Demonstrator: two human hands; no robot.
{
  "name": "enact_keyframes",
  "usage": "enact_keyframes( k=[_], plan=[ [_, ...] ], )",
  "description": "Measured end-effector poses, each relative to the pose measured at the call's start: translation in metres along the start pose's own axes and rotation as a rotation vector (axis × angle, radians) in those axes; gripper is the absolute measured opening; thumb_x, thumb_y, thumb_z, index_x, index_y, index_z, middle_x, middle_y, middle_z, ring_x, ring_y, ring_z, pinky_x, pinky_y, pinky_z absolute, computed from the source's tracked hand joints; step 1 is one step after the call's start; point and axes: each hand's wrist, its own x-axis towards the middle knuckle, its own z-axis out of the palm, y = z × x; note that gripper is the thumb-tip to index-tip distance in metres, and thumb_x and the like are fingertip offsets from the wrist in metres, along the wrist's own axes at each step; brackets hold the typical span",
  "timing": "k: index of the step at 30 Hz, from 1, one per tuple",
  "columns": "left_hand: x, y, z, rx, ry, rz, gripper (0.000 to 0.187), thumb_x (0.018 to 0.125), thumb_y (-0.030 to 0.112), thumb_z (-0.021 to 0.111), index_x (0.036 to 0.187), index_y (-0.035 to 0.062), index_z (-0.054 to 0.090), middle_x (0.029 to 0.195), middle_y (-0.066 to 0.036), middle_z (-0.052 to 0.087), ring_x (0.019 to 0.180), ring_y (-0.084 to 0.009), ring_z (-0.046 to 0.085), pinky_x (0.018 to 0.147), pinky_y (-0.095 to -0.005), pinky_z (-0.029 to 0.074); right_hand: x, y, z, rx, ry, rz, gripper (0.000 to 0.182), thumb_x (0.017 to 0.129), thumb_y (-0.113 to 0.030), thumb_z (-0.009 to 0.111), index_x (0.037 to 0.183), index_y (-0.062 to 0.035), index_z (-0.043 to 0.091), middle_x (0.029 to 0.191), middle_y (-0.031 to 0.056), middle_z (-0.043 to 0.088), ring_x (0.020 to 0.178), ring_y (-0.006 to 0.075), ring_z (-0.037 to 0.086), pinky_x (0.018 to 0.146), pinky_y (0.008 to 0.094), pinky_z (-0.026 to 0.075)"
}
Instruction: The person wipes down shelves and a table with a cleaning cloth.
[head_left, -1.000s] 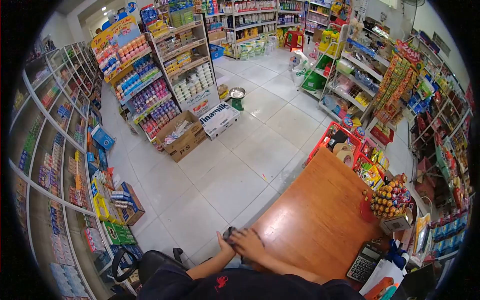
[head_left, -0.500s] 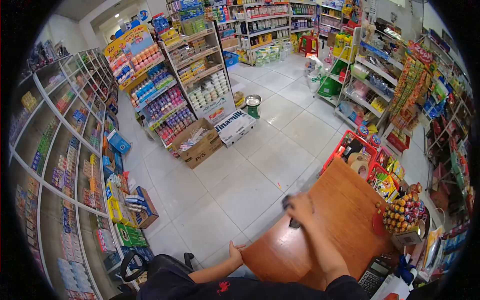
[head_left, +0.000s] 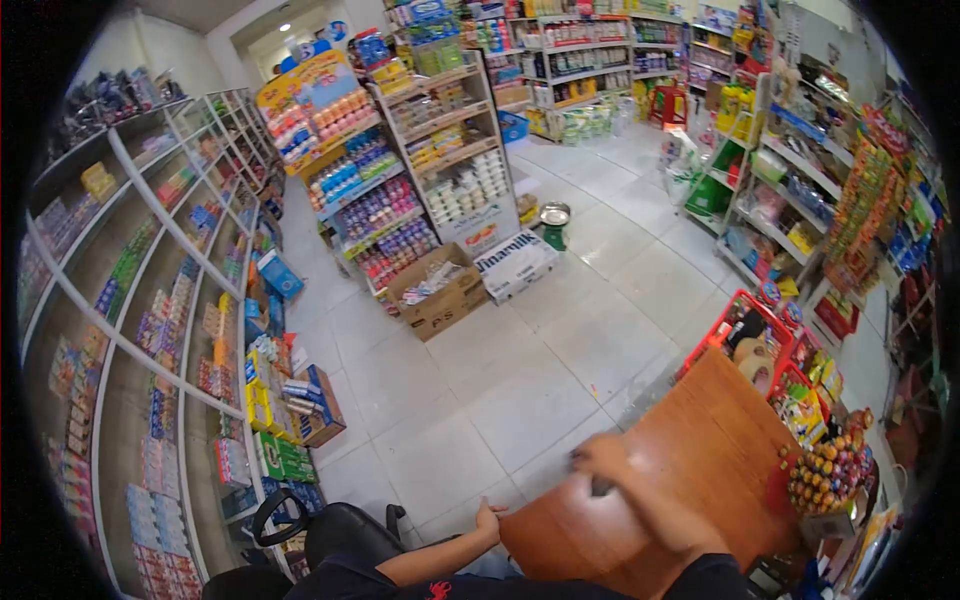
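My right hand [head_left: 605, 462] is over the far-left edge of the brown wooden table [head_left: 690, 460], its fingers closed around a small dark object [head_left: 600, 487]. Motion blur smears both the hand and the object, so I cannot tell what the object is. A bright reflection lies on the wood beside it. Lower and to the left, my left hand [head_left: 488, 520] rests at the table's near-left edge with its fingers stretched out and nothing in it.
Red baskets [head_left: 715, 330] of packets and a lollipop stand [head_left: 830, 470] line the table's right side. A black chair [head_left: 350, 540] is at my left, before glass-fronted shelves [head_left: 110, 330]. Across the tiled floor stand a cardboard box [head_left: 440, 300], a Vinamilk carton [head_left: 515, 265] and a stocked rack [head_left: 460, 140].
The whole view has shifted, with the room now further right and slightly lower in places. My right hand still holds the dark object over the table; my left hand stays by the table edge.
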Motion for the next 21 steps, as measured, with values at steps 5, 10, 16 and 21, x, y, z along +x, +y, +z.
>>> enact_keyframes(
  k=[5,10,16,21],
  plan=[
    [-0.012,0.006,0.003,0.068,-0.018,-0.048,0.069,0.086,0.054,0.02,0.09,-0.0052,0.054,0.085,-0.024,0.057,0.074,-0.0311,0.054,0.071,-0.0445,0.044,-0.005,0.143,-0.094,-0.014,0.693,0.371,0.022,0.056,-0.027,0.06,0.062,-0.006,0.064,0.063,0.0141,0.059,0.065,0.0313,0.056,0.061,0.0423,0.044],
    [-0.004,0.006,-0.001,0.113,-0.004,-0.004,0.068,0.087,0.053,0.02,0.085,-0.0045,0.057,0.08,-0.022,0.057,0.072,-0.0294,0.054,0.068,-0.0414,0.045,0.028,0.091,-0.071,-0.031,0.549,0.539,0.029,0.062,-0.033,0.056,0.06,-0.0045,0.063,0.062,0.0156,0.058,0.062,0.032,0.056,0.062,0.0428,0.044],
    [-0.001,0.001,-0.004,0.097,-0.028,0.047,0.064,0.088,0.051,0.022,0.08,-0.0026,0.057,0.066,-0.015,0.054,0.06,-0.0242,0.051,0.06,-0.0362,0.044,-0.017,-0.096,-0.003,0.16,0.123,0.086,0.02,0.064,-0.03,0.063,0.065,-0.01,0.064,0.066,0.0115,0.059,0.066,0.0298,0.056,0.063,0.0425,0.043],
    [-0.004,0.005,-0.001,0.163,-0.007,0.083,0.059,0.088,0.049,0.026,0.078,0.0001,0.057,0.057,-0.01,0.051,0.052,-0.0186,0.048,0.054,-0.0318,0.042,-0.063,-0.082,0.014,0.242,0.528,-0.2,0.024,0.055,-0.011,0.063,0.079,-0.0127,0.062,0.084,0.0063,0.056,0.089,0.0268,0.05,0.077,0.0424,0.037]
  ],
)
